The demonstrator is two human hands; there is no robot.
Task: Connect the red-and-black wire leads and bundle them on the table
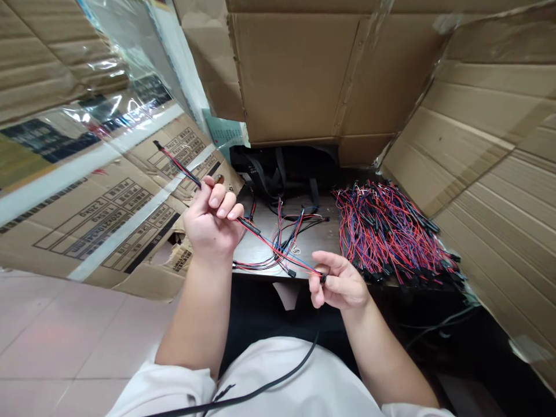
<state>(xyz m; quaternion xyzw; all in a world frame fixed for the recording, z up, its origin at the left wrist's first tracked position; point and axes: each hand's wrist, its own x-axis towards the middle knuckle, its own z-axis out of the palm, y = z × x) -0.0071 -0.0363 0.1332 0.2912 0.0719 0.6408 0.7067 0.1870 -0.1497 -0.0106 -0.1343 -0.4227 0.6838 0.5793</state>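
A wire harness point(286, 255) with red, blue and black wires stretches between my two hands. My left hand point(216, 217) is closed around its sleeved middle, and a black connector point(158, 145) sticks out beyond it at the upper left. At the other end, my right hand point(339, 282) pinches a small black connector point(322, 278) between thumb and fingers. Below the stretched wires, several loose harnesses point(299, 229) lie on the dark table point(264, 243), with white ties among them. A dense pile of similar harnesses point(386, 231) lies to the right.
Cardboard walls point(299, 75) surround the table at the back and on the right point(490, 156). A printed cardboard box point(130, 220) stands close on the left. A black bag point(286, 168) sits at the table's back. A black cable point(278, 382) crosses my lap.
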